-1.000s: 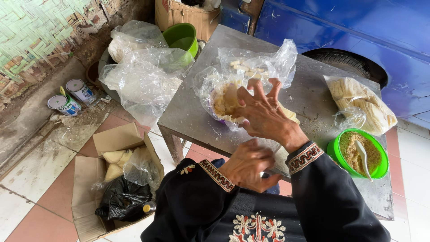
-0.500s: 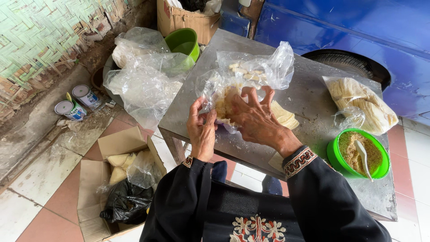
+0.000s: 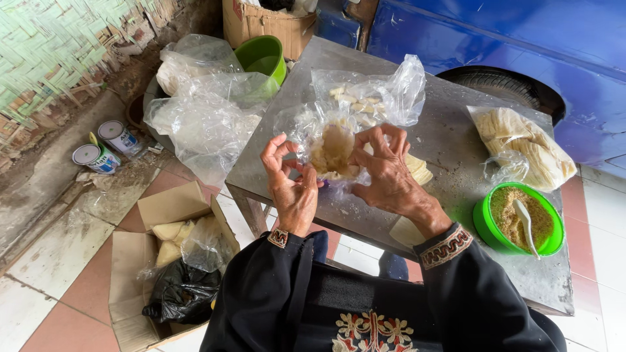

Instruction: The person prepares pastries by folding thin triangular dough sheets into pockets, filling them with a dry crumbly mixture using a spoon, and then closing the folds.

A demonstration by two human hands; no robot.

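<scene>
Both hands, left (image 3: 295,189) and right (image 3: 385,171), pinch a clear plastic bag (image 3: 339,140) of pale crackers on the grey table (image 3: 450,140).

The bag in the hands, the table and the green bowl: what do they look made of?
Bag: thin clear plastic film, going by its creases, shine and the pale pieces showing through. Table: probably bare sheet metal, grey, dull and scuffed, crumbs on it. Green bowl: likely moulded plastic, glossy, one even colour. Both hands pinch the bag.
</scene>
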